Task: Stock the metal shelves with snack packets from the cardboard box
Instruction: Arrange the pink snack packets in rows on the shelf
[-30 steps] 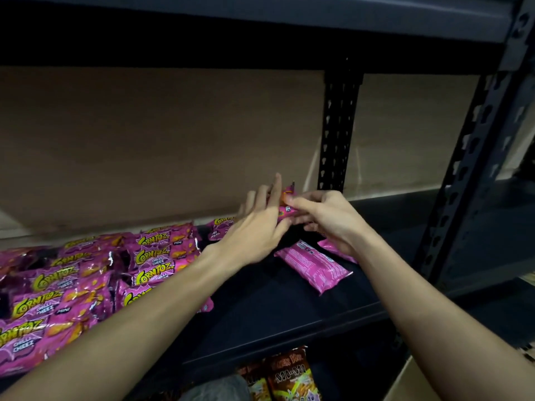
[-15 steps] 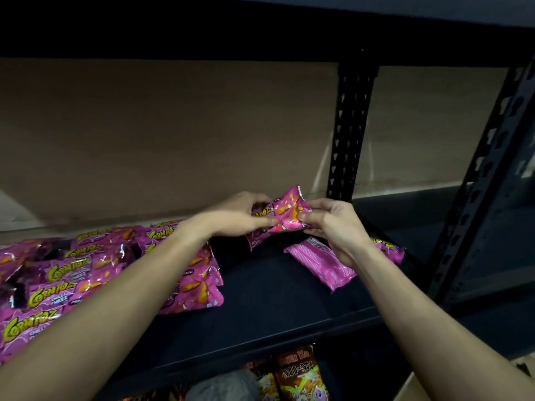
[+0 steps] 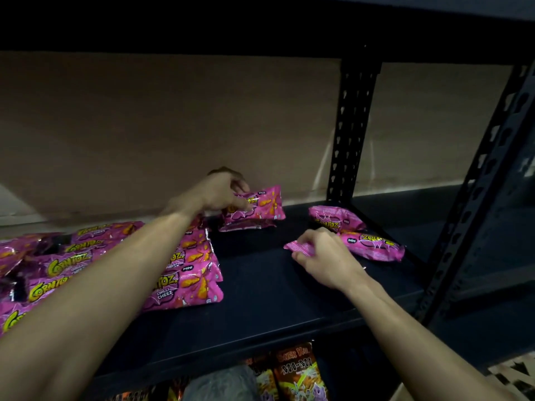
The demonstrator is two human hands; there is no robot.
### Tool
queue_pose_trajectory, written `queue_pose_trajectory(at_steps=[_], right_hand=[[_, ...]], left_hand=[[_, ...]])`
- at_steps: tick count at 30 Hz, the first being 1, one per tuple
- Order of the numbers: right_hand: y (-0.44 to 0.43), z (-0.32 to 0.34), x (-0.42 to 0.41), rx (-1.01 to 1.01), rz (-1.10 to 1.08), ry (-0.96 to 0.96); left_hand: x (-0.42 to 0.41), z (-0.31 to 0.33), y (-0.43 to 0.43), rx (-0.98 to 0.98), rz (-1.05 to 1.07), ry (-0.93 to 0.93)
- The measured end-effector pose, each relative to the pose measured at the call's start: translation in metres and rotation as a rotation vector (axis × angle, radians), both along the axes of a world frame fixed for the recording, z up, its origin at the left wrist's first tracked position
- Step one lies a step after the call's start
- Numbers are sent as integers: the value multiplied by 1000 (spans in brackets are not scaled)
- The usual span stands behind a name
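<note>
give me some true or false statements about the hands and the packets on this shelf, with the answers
1. The left hand holds a pink packet at the back of the shelf. True.
2. The right hand holds nothing. False: its fingers curl round the end of a second packet low over the shelf.
3. Two loose packets lie just right of the right hand. True.
4. The packets on the level below are pink. False: the lower packets are orange and brown.
</note>
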State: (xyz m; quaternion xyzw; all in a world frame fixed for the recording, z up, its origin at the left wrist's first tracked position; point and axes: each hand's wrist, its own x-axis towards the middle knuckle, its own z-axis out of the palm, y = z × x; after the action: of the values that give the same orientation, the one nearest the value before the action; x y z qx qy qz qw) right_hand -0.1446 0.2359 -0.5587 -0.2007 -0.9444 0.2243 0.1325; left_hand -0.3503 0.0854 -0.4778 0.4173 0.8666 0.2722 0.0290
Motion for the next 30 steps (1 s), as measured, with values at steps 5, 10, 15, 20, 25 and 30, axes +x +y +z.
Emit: queue_pose_trajectory(at_steps=[5, 10, 15, 20, 25, 30], right_hand=[[0, -8, 1, 51, 11, 3], [-1, -11, 3, 73, 28, 4], [-1, -12, 6, 83, 31, -1], [-1, -10, 5, 86, 38, -5], [-1, -9, 8, 72, 55, 5], [0, -8, 12, 62, 76, 23]], left_hand=[[-2, -16, 8, -114, 13, 36], [-3, -28, 9, -201, 38, 159], [-5, -31, 8, -204, 51, 156], [-8, -34, 6, -234, 50, 182], [-8, -38, 5, -264, 50, 194], [-5, -37, 7, -272, 45, 201]])
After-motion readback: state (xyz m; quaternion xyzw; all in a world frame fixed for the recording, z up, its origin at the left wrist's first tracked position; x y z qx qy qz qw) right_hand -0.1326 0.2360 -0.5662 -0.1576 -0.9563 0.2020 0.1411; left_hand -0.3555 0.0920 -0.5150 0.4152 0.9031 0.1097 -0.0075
